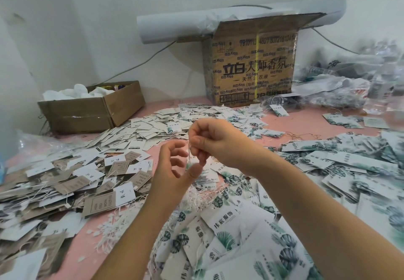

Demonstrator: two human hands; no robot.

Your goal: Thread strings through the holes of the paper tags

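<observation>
String point(189, 151) hangs pinched in the right hand point(211, 142), lifted clear of the tags point(227, 220) heaped on the table point(83, 255), probably to untangle it. Left hand point(169, 170) sits just below, fingers loosely curled; can't tell if it's gripping.

Both bare forearms come up from below and meet in the middle. The left forearm point(135, 225) rises steeply, while the right forearm point(317, 196) slants in from the right, wrist bent. The right hand point(213, 142) sits higher, just above and to the right of the left hand point(172, 170). Its fingers are curled tight, thumb and forefinger pinching a thin string point(189, 153) that hangs down between the two hands. The left hand is turned palm towards the right one, fingers loosely curled and apart, thumb pointing up, its tip close under the right hand's lower fingers.
</observation>
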